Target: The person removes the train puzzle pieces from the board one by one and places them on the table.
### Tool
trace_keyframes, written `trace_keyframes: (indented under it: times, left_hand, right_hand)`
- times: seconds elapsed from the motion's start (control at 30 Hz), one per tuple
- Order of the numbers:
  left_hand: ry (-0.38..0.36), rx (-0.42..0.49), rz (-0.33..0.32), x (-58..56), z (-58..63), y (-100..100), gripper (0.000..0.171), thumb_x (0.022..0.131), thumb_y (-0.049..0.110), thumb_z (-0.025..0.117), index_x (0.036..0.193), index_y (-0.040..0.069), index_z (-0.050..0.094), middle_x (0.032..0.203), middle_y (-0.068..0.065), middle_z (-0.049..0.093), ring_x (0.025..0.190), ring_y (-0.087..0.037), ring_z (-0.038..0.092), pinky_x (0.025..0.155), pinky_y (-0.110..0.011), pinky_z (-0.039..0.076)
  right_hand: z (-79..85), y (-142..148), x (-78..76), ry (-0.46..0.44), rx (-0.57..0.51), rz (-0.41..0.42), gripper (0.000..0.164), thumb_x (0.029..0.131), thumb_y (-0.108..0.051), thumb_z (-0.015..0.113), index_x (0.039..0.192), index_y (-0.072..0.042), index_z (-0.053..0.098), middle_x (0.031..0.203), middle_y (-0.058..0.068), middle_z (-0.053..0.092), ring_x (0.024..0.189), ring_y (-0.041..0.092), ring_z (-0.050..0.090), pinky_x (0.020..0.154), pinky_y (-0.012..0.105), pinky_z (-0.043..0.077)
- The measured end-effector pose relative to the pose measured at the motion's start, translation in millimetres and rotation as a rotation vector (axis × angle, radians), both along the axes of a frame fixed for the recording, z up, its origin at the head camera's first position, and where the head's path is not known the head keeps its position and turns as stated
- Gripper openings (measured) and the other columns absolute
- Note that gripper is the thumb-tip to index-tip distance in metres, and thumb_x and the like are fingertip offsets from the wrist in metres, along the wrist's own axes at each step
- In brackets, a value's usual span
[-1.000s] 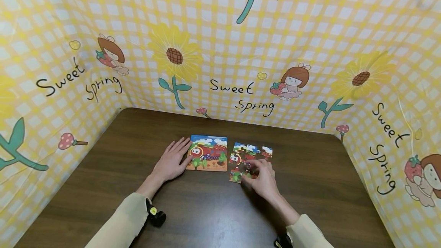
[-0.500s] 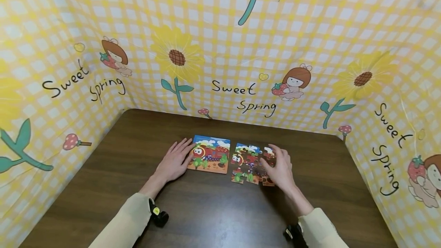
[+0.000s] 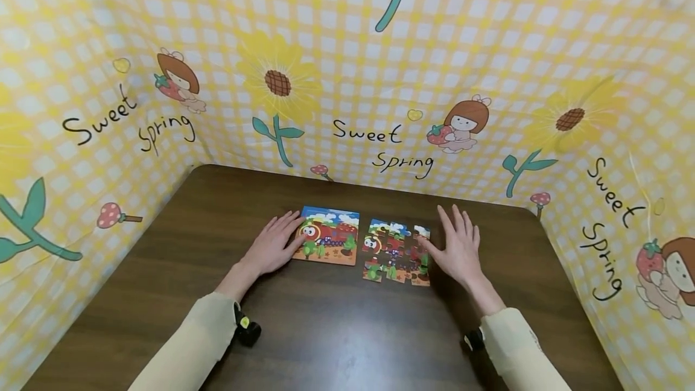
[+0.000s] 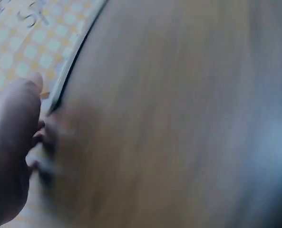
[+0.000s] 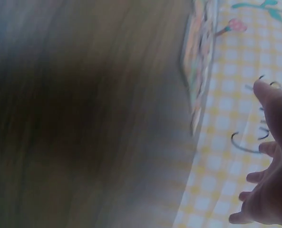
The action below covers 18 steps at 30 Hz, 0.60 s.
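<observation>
My left hand [image 3: 271, 245] lies flat at the left edge of a picture board [image 3: 328, 237] printed with a red cartoon train, its thumb and fingertips at the rim. In the left wrist view the same hand [image 4: 10, 147] shows at the left side. To the right of the board are jigsaw pieces [image 3: 373, 244] with a matching train picture; two columns sit close together, and a third column [image 3: 420, 275] stands apart across a gap. My right hand [image 3: 461, 249] is spread beside that column, thumb tip over its upper part. The right wrist view shows this hand [image 5: 274, 156] with fingers extended.
The dark wooden table [image 3: 326, 330] is walled at the back and sides by a yellow checked cloth [image 3: 347, 77] with sunflowers and lettering. Black cameras [image 3: 248, 332] are strapped at both wrists.
My right hand has moved right, from over the middle of the jigsaw pieces to beside the right column, and its fingers have spread. The left hand stays at the board.
</observation>
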State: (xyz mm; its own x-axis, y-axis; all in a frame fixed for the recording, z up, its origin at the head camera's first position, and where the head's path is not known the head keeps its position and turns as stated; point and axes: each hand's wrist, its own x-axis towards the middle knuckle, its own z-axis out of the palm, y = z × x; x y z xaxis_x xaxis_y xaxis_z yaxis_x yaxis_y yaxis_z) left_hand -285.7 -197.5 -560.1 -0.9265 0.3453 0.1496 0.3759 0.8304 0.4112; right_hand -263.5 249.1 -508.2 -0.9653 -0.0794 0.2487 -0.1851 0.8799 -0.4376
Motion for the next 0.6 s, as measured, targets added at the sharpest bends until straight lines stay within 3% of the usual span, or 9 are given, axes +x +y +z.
trace_keyframes:
  times: [0.13,0.33,0.6]
  left_hand:
    - [-0.016,-0.089,0.027,-8.2,25.0,-3,0.067,0.116,0.051,0.05,0.173,0.02,0.038,0.179,-0.021,0.034,0.166,-0.047,0.034,0.134,-0.075,0.02]
    - [0.068,-0.273,0.086,-24.5,62.9,-16,0.073,0.113,0.064,0.046,0.176,0.03,0.031,0.184,-0.017,0.022,0.171,-0.045,0.019,0.136,-0.076,0.006]
    - [0.11,-0.312,0.175,-42.2,91.4,-28,0.08,0.109,0.072,0.045,0.176,0.029,0.032,0.184,-0.019,0.021,0.172,-0.046,0.017,0.135,-0.077,0.003]
  right_hand:
    - [0.0,9,-10.6,-0.014,0.063,-0.008,0.095,0.102,-0.051,0.075,0.176,-0.013,0.029,0.184,0.027,0.012,0.17,0.054,0.006,0.131,0.082,0.002]
    - [6.1,15,-24.4,-0.003,0.156,-0.014,0.089,0.106,-0.057,0.066,0.176,-0.016,0.03,0.185,0.024,0.01,0.171,0.053,0.001,0.132,0.082,-0.002]
    - [22.5,8,-48.9,0.042,0.179,-0.029,0.087,0.107,-0.059,0.062,0.176,-0.019,0.028,0.184,0.025,0.012,0.169,0.056,0.006,0.131,0.083,-0.001]
